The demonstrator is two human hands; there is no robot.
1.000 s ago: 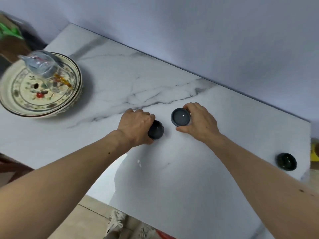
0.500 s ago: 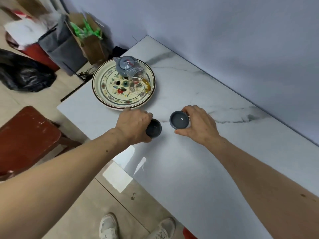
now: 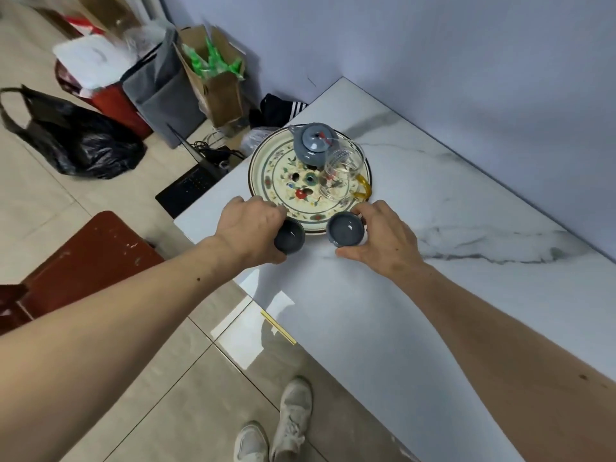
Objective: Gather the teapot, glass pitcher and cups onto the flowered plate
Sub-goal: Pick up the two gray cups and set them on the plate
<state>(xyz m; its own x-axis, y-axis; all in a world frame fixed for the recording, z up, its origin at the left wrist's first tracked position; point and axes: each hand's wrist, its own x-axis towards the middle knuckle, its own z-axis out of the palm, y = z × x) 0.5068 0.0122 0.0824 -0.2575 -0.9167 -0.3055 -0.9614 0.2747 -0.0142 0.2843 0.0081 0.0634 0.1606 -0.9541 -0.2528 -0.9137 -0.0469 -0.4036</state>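
The flowered plate (image 3: 266,175) lies near the left corner of the white marble table (image 3: 433,295). On its far side stand the grey teapot (image 3: 311,145) and, just right of it, the glass pitcher (image 3: 343,173) with an amber handle. My left hand (image 3: 248,228) grips a dark grey cup (image 3: 289,240) at the plate's near rim. My right hand (image 3: 383,241) holds a blue-grey cup (image 3: 345,229) beside it, also at the near rim. Both cups are upright and about a hand's width apart.
Left of the table stands a red-brown wooden stool (image 3: 86,258). Behind it on the floor are a black plastic bag (image 3: 76,141), a grey bag (image 3: 160,91) and a cardboard box (image 3: 213,75). A blue-grey wall runs along the table's far edge. My shoes (image 3: 276,428) show below.
Both hands have carried their cups leftward along the table, from its middle to the near rim of the flowered plate. The view has swung left with them.
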